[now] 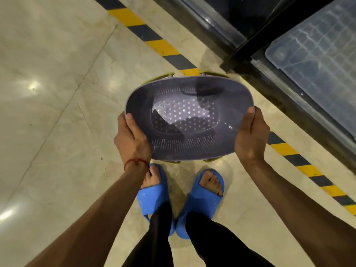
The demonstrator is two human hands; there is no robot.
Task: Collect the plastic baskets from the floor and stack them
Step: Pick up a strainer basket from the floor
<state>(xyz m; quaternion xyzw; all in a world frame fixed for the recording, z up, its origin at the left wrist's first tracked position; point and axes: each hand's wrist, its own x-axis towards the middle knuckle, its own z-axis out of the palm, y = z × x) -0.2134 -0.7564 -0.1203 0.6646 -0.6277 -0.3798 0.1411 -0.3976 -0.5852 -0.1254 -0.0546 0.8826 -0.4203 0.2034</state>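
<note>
Head view: I log one grey perforated basket [185, 116], mouth up, held above the floor [48, 97]. Hands: left hand [132, 140] grips its rim at 9 o'clock, right hand [250, 137] at 3 o'clock. Blue sandals [154, 199] at 6 o'clock; striped tape [163, 48] at 12.

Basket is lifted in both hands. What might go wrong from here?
1. The left hand and right hand hold the purple basket only at its end rims, so the smooth plastic may slip.
2. The basket hides the floor ahead of the blue slippers, so a stumble is possible.
3. The dark rack stands close on the right; turning might knock the basket against it.
</note>
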